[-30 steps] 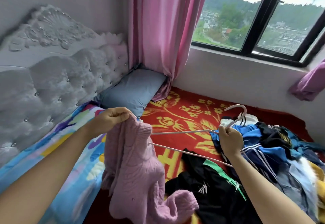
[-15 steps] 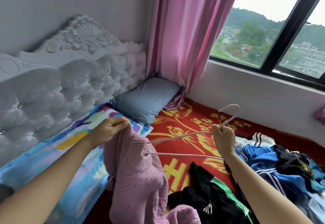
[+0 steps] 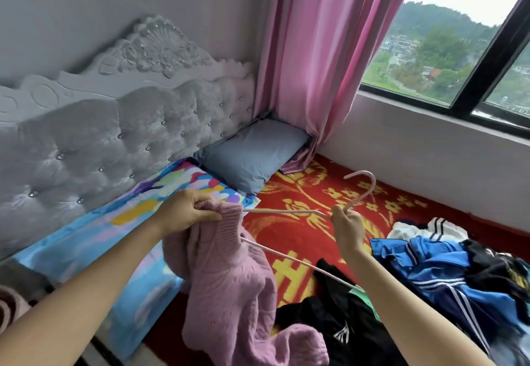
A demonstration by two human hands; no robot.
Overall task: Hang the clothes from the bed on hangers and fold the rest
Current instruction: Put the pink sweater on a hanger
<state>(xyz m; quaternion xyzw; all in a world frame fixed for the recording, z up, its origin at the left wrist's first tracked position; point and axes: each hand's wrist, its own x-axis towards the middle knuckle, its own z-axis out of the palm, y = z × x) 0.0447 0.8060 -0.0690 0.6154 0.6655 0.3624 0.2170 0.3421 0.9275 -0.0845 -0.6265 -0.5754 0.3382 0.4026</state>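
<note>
Left grip (image 3: 183,212) pinches the collar of the pink cable-knit sweater (image 3: 229,279) above the bed (image 3: 301,230); my right grip (image 3: 348,229) curls round the thin pink wire hanger (image 3: 286,211), one arm threaded in. Blue striped jacket (image 3: 430,268) and black garment (image 3: 329,317) lie unsorted.

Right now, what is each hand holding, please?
Left hand: grips the pink sweater at its collar.
Right hand: grips the pink hanger below its hook.

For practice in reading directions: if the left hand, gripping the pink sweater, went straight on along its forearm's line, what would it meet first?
Probably the grey-blue pillow, with the left hand first crossing above the colourful bedding; depth is unclear, so the bedding might come first.
</note>
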